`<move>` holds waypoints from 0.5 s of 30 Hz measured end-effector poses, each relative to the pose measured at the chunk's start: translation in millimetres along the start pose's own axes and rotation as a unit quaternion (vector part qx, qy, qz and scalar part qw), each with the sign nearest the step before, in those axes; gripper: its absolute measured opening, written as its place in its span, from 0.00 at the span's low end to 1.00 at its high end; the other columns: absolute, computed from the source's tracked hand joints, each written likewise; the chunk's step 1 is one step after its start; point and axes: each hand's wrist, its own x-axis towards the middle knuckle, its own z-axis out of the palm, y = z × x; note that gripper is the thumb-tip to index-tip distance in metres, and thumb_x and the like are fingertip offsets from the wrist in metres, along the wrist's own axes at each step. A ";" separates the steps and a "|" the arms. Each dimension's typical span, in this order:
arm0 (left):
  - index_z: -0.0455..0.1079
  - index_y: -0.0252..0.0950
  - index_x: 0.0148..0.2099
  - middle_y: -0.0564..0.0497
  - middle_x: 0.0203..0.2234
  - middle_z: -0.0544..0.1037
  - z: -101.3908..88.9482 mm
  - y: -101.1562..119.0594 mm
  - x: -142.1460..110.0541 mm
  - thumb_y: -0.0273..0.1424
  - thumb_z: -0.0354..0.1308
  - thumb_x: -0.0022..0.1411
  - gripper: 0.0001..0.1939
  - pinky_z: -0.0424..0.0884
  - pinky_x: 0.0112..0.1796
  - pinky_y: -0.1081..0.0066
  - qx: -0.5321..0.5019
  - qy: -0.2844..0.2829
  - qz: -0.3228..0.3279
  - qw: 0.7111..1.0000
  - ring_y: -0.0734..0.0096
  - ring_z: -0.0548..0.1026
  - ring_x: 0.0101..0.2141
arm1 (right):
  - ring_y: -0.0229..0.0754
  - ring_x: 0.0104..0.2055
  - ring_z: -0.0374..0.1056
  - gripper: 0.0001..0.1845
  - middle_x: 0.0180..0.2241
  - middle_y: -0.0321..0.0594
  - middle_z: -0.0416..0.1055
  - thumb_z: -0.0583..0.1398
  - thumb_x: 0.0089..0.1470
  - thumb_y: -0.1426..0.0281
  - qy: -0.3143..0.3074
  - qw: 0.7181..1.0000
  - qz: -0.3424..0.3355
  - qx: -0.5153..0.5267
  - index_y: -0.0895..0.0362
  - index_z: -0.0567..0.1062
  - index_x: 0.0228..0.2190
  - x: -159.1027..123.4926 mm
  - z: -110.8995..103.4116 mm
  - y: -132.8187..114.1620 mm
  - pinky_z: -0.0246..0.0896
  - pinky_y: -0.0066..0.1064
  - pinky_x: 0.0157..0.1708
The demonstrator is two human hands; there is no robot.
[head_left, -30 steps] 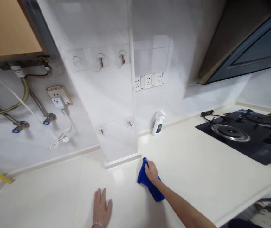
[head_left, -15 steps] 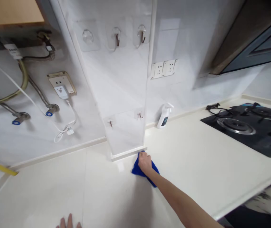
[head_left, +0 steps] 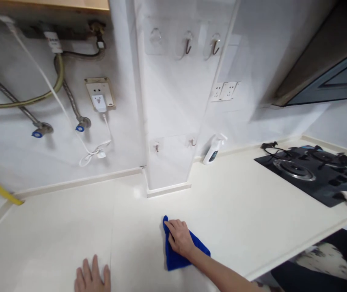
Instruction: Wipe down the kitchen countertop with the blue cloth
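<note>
My right hand (head_left: 182,239), fingers bent and gripping the blue cloth (head_left: 175,261) on the counter (head_left: 240,202), near side of the pillar (head_left: 171,162), seems midway through wiping, how much is done or left I cannot tell, while my left hand (head_left: 92,279) lies to the left, fingers spread, holding nothing visible.

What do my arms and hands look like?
Your bare left hand and bare right hand show no gloves or rings. The right forearm is uncovered; pale, dark-spotted fabric at the bottom edge may be a sleeve. The left forearm is out of view.
</note>
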 end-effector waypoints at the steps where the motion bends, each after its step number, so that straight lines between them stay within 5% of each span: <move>1: 0.60 0.29 0.68 0.33 0.69 0.57 -2.0 1.3 -0.5 0.48 0.31 0.65 0.40 0.50 0.66 0.45 -0.005 0.000 -0.001 1.000 0.42 0.47 0.70 | 0.48 0.49 0.61 0.28 0.52 0.46 0.70 0.54 0.56 0.73 0.007 1.000 -0.001 0.002 0.55 0.66 0.59 -14.0 2.0 -5.2 0.52 0.42 0.48; 8: 0.56 0.29 0.69 0.33 0.70 0.54 -4.3 3.8 -4.5 0.45 0.33 0.67 0.38 0.47 0.66 0.46 -0.004 -0.034 -0.008 0.999 0.42 0.44 0.70 | 0.47 0.48 0.61 0.31 0.50 0.44 0.71 0.55 0.53 0.76 0.023 1.000 -0.010 0.001 0.53 0.66 0.59 -75.2 8.4 -34.1 0.52 0.42 0.49; 15: 0.57 0.28 0.69 0.32 0.69 0.54 -4.7 7.3 -6.5 0.41 0.38 0.67 0.34 0.47 0.67 0.47 0.020 -0.027 0.003 0.999 0.43 0.43 0.71 | 0.47 0.47 0.62 0.30 0.47 0.44 0.71 0.55 0.50 0.76 0.051 0.998 -0.042 0.009 0.55 0.68 0.56 -44.4 16.8 -24.2 0.54 0.40 0.47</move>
